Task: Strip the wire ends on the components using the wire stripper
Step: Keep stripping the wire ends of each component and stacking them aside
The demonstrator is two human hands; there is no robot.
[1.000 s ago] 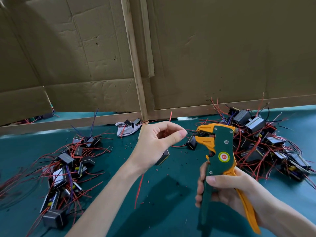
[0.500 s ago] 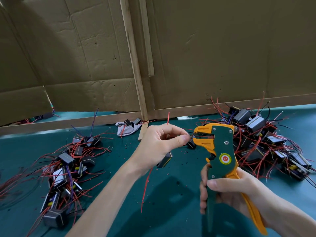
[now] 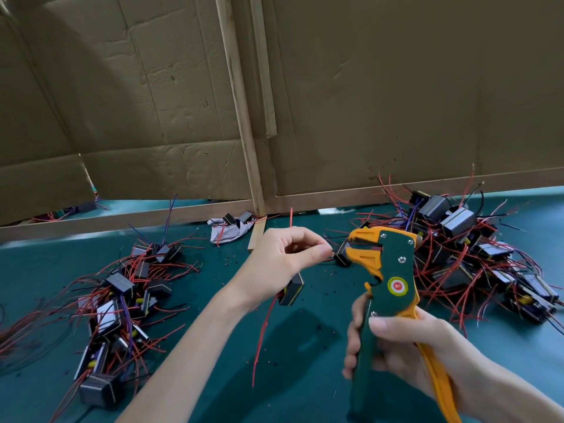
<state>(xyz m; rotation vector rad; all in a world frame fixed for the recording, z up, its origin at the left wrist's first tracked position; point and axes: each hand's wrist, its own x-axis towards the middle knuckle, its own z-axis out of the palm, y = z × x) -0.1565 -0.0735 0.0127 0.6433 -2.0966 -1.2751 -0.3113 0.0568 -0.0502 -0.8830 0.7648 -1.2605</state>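
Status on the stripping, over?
Left hand pinching wire, component dangling below. Right hand gripping stripper, head beside left thumb. Nothing blocking.

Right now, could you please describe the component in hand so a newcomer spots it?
On the green table, look between the left heap and right heap of wired components. The small black component sits just below the left hand, beside the wire stripper. Unlike the heaped ones, it hangs apart, trailing one long red wire.
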